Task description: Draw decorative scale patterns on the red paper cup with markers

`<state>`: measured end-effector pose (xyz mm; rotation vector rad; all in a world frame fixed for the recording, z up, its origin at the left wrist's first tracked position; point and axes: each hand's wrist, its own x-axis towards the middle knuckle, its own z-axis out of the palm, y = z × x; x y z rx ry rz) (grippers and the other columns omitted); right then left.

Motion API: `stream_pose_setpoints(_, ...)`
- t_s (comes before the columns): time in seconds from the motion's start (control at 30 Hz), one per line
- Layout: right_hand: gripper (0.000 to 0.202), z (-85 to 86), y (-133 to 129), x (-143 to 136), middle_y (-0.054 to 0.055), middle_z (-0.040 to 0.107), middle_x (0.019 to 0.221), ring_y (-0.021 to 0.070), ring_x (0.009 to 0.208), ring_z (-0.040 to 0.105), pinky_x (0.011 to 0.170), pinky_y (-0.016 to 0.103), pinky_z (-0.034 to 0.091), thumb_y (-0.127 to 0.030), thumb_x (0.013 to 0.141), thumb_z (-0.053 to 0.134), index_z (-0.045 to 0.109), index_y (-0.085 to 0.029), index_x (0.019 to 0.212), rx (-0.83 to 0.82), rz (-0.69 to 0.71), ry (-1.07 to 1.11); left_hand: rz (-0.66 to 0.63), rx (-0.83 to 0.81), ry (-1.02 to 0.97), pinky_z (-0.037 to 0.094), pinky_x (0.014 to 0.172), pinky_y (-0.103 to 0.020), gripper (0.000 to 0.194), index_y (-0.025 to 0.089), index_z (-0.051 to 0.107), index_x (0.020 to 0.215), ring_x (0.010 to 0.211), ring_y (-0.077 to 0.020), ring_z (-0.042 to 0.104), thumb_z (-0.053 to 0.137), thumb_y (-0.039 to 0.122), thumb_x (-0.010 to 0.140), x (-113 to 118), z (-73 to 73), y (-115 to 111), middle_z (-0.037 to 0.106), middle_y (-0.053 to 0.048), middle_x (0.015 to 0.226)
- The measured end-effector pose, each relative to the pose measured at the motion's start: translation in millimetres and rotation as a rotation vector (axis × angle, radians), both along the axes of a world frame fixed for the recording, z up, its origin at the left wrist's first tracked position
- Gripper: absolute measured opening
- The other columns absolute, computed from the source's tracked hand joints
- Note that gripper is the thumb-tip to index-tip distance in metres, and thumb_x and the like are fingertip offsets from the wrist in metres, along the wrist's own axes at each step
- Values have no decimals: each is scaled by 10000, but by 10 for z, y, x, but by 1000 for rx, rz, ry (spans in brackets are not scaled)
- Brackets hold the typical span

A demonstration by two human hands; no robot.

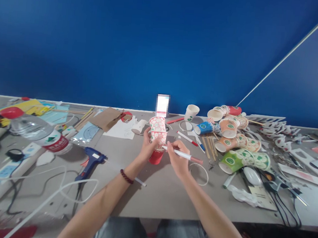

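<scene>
My left hand (148, 146) is wrapped round joined paper cups (158, 124) with red scallop outlines and small green marks; a solid red cup (156, 157) forms the lower end. They stand upright over the middle of the table. In my right hand (178, 161) is a white marker (183, 154) with a red rear end. Its tip points left and meets the side of the cups, or comes very near it. The thumb of my left hand lies across the front, covering part of the pattern.
A blue glue gun (91, 162) and a large plastic bottle (43, 132) lie to the left. On the right are a green cup stack (243, 161), a blue cup (204, 127), wooden sticks (209, 146) and loose markers (187, 138). A white cup (191, 112) stands behind. A blue wall (164, 46) closes the back.
</scene>
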<state>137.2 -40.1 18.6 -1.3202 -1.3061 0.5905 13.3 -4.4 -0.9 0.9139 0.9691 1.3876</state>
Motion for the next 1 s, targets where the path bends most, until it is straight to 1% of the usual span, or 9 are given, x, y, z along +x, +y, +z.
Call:
stream_pose_setpoints(0.17,282,6,-11,0,-41,475,484,102,478,404,505,246,356,-343,774,555,455,-206,549,32,-8,-29,-1,-9,7,491,821,-367,669,248,347,1289,957,-217,613,706,360,736,2,15,-13,540,-102,1195)
stream_pose_setpoints(0.33,285,-8,-21,-2,-41,485,487,98,470,415,490,238,347,-334,783,550,473,-202,543,53,23,-49,7,-19,-15,507,771,-343,646,251,360,1276,921,-207,623,703,340,736,7,54,-32,544,-93,1169)
stream_pose_setpoints(0.5,281,-2,-17,4,-37,494,489,101,472,426,499,243,352,-338,783,554,481,-200,550,43,31,-46,11,-24,-17,508,770,-341,664,247,359,1277,919,-207,622,713,353,725,4,33,-18,548,-92,1160)
stream_pose_setpoints(0.7,302,1,-3,15,-36,488,488,107,486,423,512,251,350,-353,790,552,440,-208,550,27,-6,-4,-3,-25,-38,492,825,-363,666,229,366,1280,955,-217,608,710,373,727,5,17,-12,541,-103,1182)
stream_pose_setpoints(0.87,298,-2,-3,11,-39,482,494,107,489,419,510,250,347,-357,792,551,450,-206,556,23,-12,-6,8,-27,-50,500,802,-357,678,224,379,1270,930,-215,613,725,380,708,12,0,6,555,-99,1145)
stream_pose_setpoints(1.0,302,10,-13,5,-39,467,495,108,494,415,512,251,347,-356,795,549,446,-207,554,36,-7,-8,17,-16,-46,497,813,-361,667,234,386,1261,949,-221,610,727,366,703,10,-14,12,550,-96,1156)
